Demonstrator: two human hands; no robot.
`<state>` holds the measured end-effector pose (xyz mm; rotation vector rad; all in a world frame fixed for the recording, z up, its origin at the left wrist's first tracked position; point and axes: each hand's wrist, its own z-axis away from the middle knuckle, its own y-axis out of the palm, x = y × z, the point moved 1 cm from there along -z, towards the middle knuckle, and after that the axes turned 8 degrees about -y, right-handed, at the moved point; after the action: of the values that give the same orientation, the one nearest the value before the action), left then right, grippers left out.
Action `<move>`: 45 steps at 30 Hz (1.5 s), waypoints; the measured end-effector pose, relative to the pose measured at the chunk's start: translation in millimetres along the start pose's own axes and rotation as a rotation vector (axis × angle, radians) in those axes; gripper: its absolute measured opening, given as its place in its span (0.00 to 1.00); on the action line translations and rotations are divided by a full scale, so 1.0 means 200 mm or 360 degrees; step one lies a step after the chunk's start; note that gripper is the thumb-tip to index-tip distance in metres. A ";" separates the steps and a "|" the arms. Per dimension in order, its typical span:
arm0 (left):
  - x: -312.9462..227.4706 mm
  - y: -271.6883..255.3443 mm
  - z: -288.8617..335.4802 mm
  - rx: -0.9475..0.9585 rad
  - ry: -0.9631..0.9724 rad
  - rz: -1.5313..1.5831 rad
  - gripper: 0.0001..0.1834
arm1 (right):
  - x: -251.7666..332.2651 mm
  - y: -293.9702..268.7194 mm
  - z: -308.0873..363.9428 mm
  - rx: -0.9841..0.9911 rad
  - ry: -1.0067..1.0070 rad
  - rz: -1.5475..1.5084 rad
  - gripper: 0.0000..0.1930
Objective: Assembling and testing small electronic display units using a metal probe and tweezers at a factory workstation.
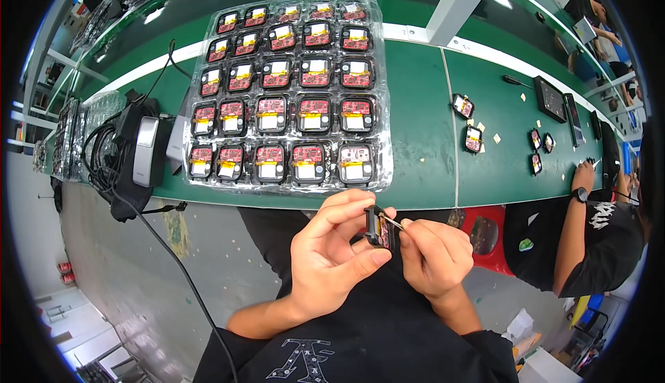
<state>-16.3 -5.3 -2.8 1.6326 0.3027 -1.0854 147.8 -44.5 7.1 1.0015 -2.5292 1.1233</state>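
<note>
My left hand [330, 251] grips a small black smartwatch case [373, 226] by its edges, just in front of the table. The case is tilted nearly on edge, and a strip of red circuit board and yellow tape shows on its right side. My right hand [438, 255] pinches a thin metal tool [393, 222], whose tip reaches to the upper part of the open case. Most of the tool is hidden in my fingers, so its exact kind does not show. Beyond my hands, a clear plastic tray [291, 187] holds rows of similar cases with red boards.
Left of the tray stand a grey-black device [145, 151] and coiled black cables [102, 154]. More open cases [473, 139] and small pale scraps [497, 137] lie on the green table [422, 168] to the right. A co-worker [582, 237] sits there, beside a red stool [483, 237].
</note>
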 end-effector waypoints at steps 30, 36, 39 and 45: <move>-0.03 0.00 -0.02 0.0057 -0.0095 -0.0097 0.32 | -0.03 -0.02 0.00 -0.0007 -0.0116 -0.0016 0.10; -0.16 -0.07 -0.08 -0.0150 0.0282 -0.0191 0.35 | -0.21 -0.07 0.05 -0.0297 0.0577 -0.0252 0.06; -0.26 -0.09 -0.12 -0.0225 0.0318 -0.0268 0.34 | -0.34 -0.09 0.01 -0.0237 0.0671 0.0245 0.10; -0.47 -0.11 -0.34 -0.0202 0.0191 -0.0551 0.29 | -0.49 -0.04 0.08 0.0112 0.0988 0.0938 0.17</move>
<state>-48.8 92.1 55.0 1.5685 0.7403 -1.1987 226.9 -10.2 -40.9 -0.1302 -2.2906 1.3908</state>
